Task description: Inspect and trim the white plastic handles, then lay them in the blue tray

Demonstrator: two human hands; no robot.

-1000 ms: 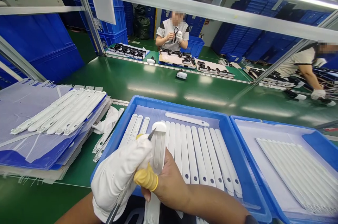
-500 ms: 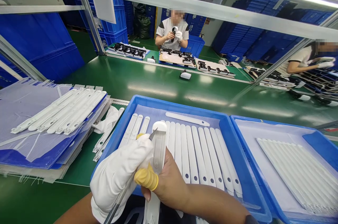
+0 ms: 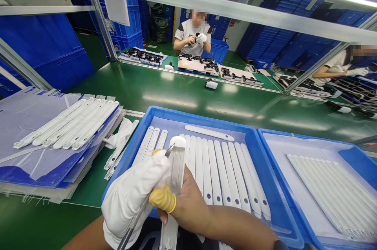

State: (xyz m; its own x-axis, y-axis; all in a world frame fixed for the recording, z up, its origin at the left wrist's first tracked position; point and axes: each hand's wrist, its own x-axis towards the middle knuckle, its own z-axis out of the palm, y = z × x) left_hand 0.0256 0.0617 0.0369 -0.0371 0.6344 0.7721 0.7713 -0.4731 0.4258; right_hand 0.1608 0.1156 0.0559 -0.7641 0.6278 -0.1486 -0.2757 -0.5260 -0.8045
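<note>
left grip (image 3: 134,191), in a white glove, is closed round the handle of a thin metal tool (image 3: 134,221), though most fingers are hidden by fabric; right grip (image 3: 190,199), bare w/ a yellow thumb cot (image 3: 163,199), is wrapped firmly round a white strip (image 3: 177,165), which stands lengthwise, hollow side up, its rounded end poking out beyond both grips; tool tip meets the strip's left edge near that end, tho exact contact's too small to confirm; to do it well i'd say: light pressure, shallow angle, short strokes along the rim, tip off the inner face, prob. scratches easily; right grip should stay snug w/o bending the thin walls, & thumb ought to sit well below the blade's path, since it's close to the tool; just beyond the grips, blue tray (image 3: 206,119) w/ a row of strips (image 3: 230,173); farther right of them, second tray (image 3: 357,161) w/ more; left of the grips, loose strips (image 3: 70,122) on stacked sheets (image 3: 17,112), all on the green table (image 3: 92,192)
</note>
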